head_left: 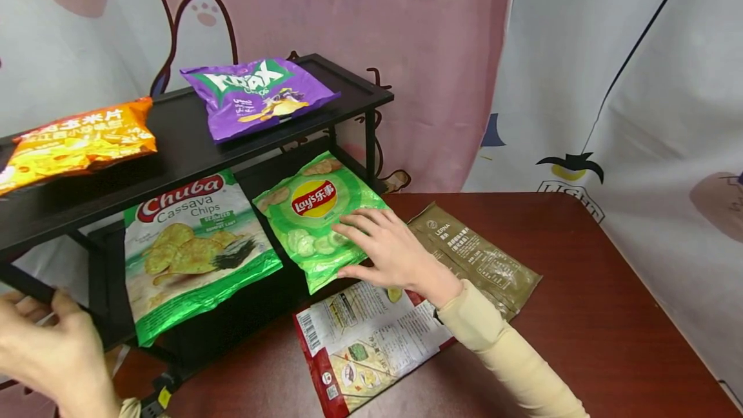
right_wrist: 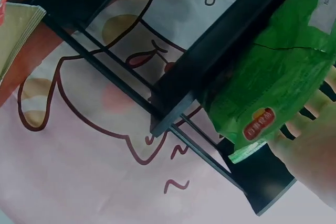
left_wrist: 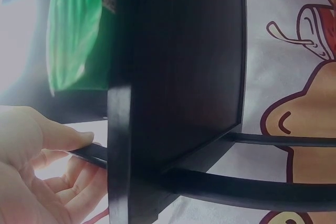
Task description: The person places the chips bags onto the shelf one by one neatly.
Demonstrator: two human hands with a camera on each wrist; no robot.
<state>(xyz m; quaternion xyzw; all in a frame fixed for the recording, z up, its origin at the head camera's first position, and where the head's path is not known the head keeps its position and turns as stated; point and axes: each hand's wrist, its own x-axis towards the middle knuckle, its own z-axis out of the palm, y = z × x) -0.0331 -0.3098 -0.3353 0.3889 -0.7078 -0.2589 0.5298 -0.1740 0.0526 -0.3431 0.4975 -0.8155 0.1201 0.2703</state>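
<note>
Before a printed curtain [head_left: 435, 69], the left hand [head_left: 58, 350] grips the rack [head_left: 180, 137]; the right hand [head_left: 389, 250], fingers spread, touches the green bag [head_left: 310, 218] on the lower shelf [head_left: 232, 321]. Between the hands lies the Chuba bag [head_left: 194, 250]; beside the right wrist, a brown packet [head_left: 473, 253].

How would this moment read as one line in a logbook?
left hand: grips black rack; right hand: touches green Lay's bag; beside it: Chuba bag; rack top: orange bag, purple bag; table: brown packet, red-edged packet

right fingers [head_left: 351, 236] on lay's bag [head_left: 316, 228]
</note>
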